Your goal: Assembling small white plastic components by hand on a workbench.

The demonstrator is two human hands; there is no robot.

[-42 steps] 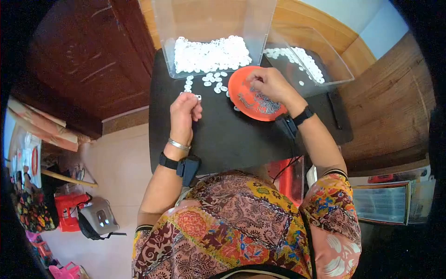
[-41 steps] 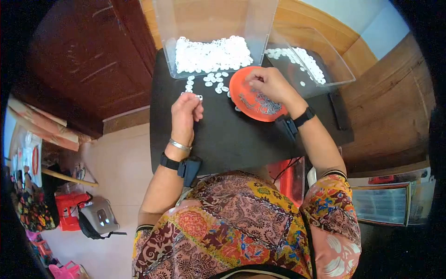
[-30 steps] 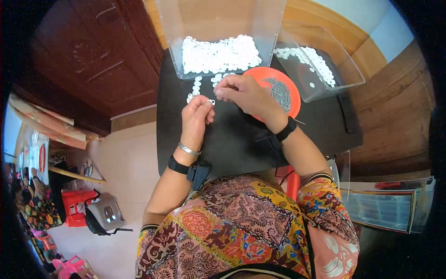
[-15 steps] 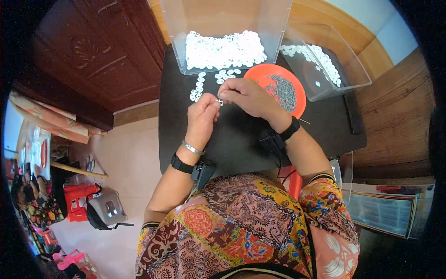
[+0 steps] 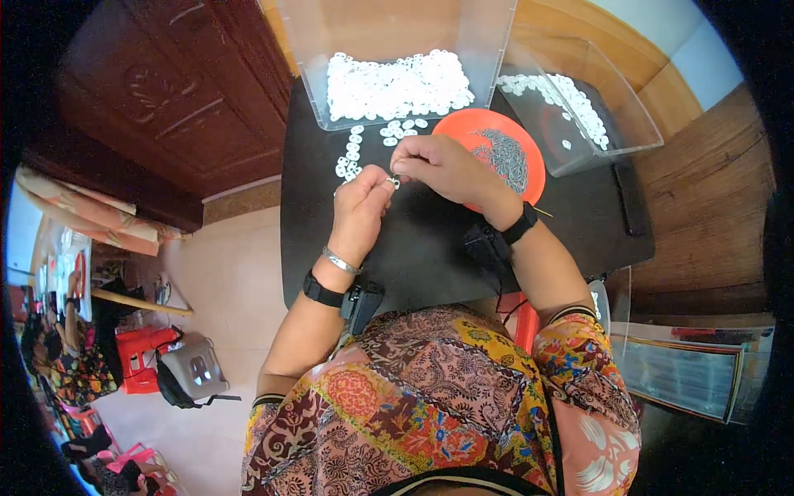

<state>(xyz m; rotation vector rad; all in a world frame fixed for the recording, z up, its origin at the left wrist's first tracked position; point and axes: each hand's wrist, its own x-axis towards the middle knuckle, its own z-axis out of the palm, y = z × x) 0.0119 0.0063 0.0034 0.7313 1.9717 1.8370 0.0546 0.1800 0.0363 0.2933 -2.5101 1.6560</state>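
A small white oval plastic piece with holes (image 5: pixel 394 183) is pinched between the thumb and fingers of my left hand (image 5: pixel 359 205). Close beside it, my right hand (image 5: pixel 442 169) is closed in a pinch at its fingertips; whatever is in them is too small to make out. Just beyond my right hand lies an orange plate (image 5: pixel 451 126) with a heap of thin grey metal pins or screws (image 5: pixel 506 161). Loose white oval pieces (image 5: pixel 353 147) lie in a line past my left hand, and another small cluster (image 5: pixel 399 131) sits farther right.
A tall clear bin (image 5: pixel 397 29) with many white pieces stands at the back of the dark table (image 5: pixel 430 264). At the back right, a lower clear box (image 5: pixel 616 149) holds more. A thin yellow stick (image 5: pixel 542 212) pokes out by the plate. Dark devices are strapped to both wrists.
Both hands stay nearly in place, the fingertips shifting only slightly around the white piece. The whole view has moved a little.
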